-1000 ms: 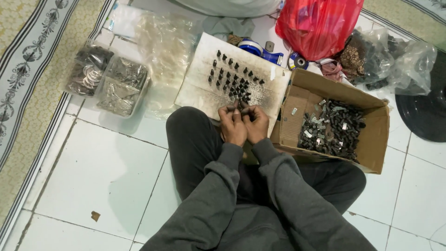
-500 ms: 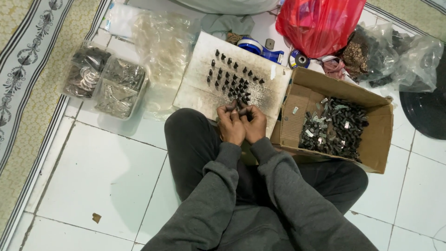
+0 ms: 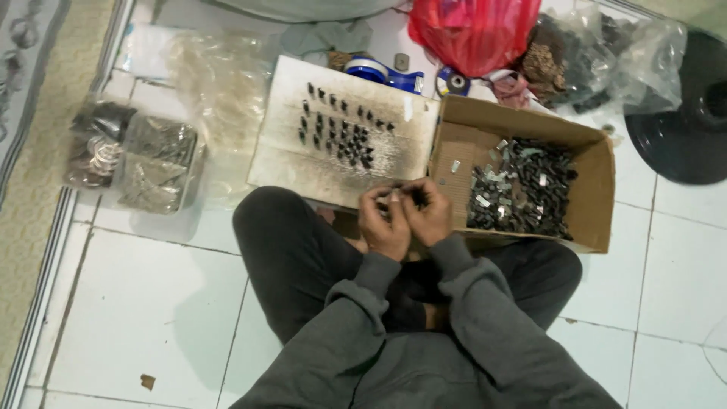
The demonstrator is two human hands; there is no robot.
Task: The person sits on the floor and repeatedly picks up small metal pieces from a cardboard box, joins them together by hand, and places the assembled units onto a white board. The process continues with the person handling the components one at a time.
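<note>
Over the white board's (image 3: 303, 163) near edge, left hand (image 3: 382, 223) and right hand (image 3: 428, 216) stay pinched together on a small dark part (image 3: 405, 197), position unchanged, assembly ongoing.

A small dark part (image 3: 401, 195), too blurred to tell its shape, is pinched between the fingertips of both hands; it sits just above the white board's (image 3: 303, 163) near edge, beside the cardboard box (image 3: 598, 182) of similar dark pieces.
</note>
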